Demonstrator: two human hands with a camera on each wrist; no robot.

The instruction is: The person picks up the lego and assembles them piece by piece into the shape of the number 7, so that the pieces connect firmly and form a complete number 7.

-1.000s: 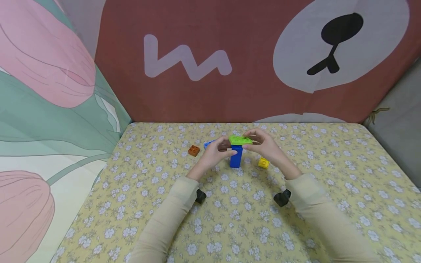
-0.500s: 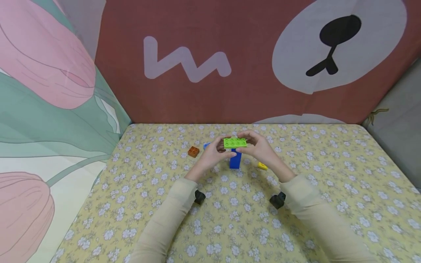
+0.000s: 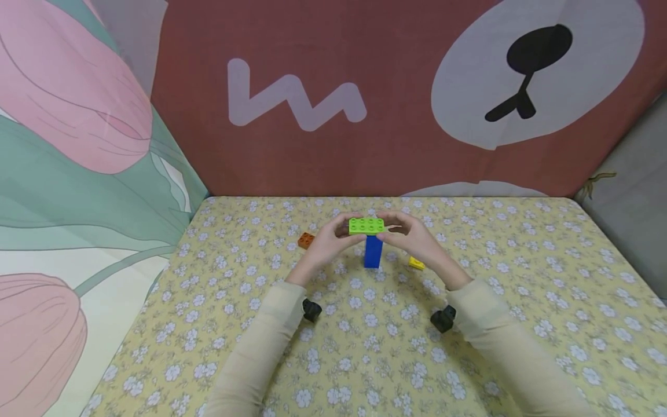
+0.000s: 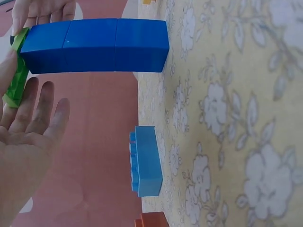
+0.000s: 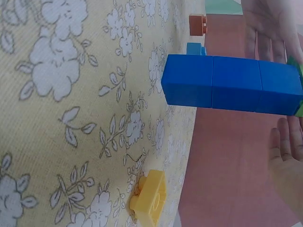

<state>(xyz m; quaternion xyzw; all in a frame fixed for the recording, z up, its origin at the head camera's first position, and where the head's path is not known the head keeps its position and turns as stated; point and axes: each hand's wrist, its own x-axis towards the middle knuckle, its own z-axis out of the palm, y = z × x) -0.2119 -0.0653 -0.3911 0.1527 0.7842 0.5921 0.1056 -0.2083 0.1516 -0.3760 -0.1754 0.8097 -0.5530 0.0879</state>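
Observation:
A stack of dark blue bricks (image 3: 373, 252) stands upright on the flowered cloth, three blocks high in the left wrist view (image 4: 90, 46). Across its top lies a flat light green brick (image 3: 366, 226), reaching out past the stack on the left. My left hand (image 3: 326, 241) pinches the green brick's left end between thumb and fingers. At the other end, my right hand (image 3: 411, 237) holds it with thumb in front and fingers behind. The green brick's edge shows beside the stack in the right wrist view (image 5: 299, 111).
An orange-brown brick (image 3: 305, 240) lies left of the stack, partly behind my left hand. A light blue brick (image 4: 148, 161) shows near it in the left wrist view. The yellow brick (image 3: 416, 263) is to the right, under my right wrist.
The green brick has shifted left and turned from slanted to straight across the stack. My left hand moved slightly left, covering the light blue brick in the head view; my right hand also moved left.

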